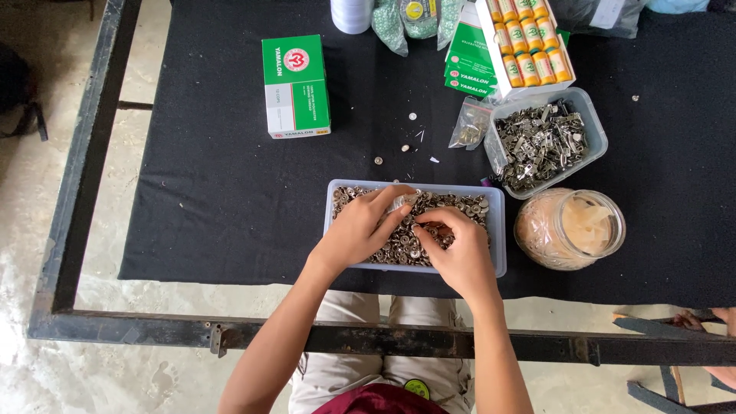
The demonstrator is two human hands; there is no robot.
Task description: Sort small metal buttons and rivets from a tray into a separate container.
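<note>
A pale blue plastic tray (497, 230) full of small round metal buttons (460, 205) sits on the black cloth in front of me. My left hand (360, 227) rests over the tray's left half and pinches a small clear plastic bag (400, 202) between thumb and fingers. My right hand (460, 249) lies over the tray's right half, its fingertips pinched on the buttons close to the bag's mouth.
A second tray (594, 126) of metal clasps and a glass jar (569, 228) stand to the right. A green and white box (295, 86) lies at the left. Thread spools in a box (529, 42), bags and loose buttons (406, 134) lie behind. A black metal frame (307, 337) runs along the near edge.
</note>
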